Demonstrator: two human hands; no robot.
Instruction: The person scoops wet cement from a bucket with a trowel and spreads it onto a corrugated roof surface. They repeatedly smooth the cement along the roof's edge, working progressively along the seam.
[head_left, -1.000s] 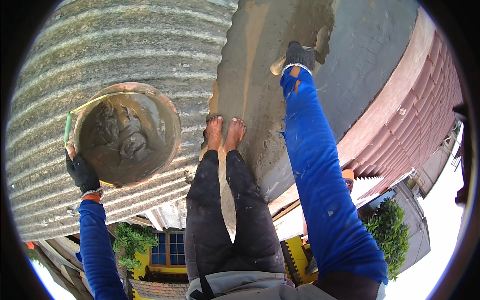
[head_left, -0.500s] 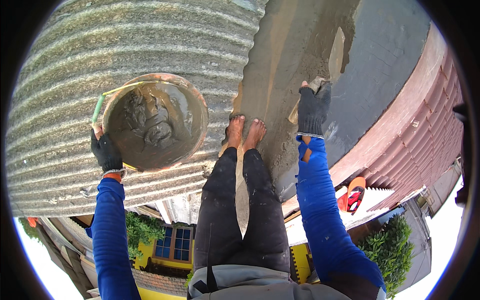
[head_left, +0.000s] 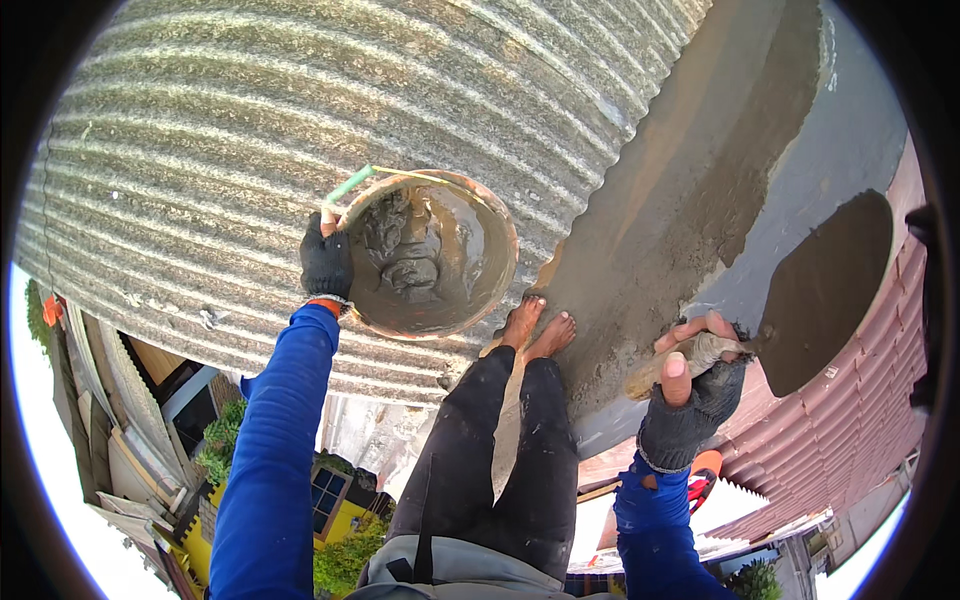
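My left hand (head_left: 326,262), in a dark fingerless-tip glove, is closed on the green-sleeved bail handle (head_left: 350,184) of a round bucket (head_left: 512,240). Wet grey mortar (head_left: 410,272) lies in the bucket, lumpy on one side and smoother on the other. On the right, my gloved right hand (head_left: 700,395) is closed round the pale, mortar-smeared handle of a trowel (head_left: 828,290). Its broad leaf-shaped blade is dark with wet and points away to the upper right, over the grey strip's outer edge.
Corrugated grey roofing (head_left: 300,110) covers the left. My bare feet (head_left: 540,328) stand on a mortar-coated gutter strip (head_left: 650,220), beside a smoother grey band. Reddish roof tiles (head_left: 850,400) slope off at the right. An orange-and-red object (head_left: 704,475) lies near my right forearm. Houses show below.
My right hand has moved nearer to me and to the right, turning the trowel so its blade shows broad. The view has swung, and the bucket appears farther right, still held by my left hand.
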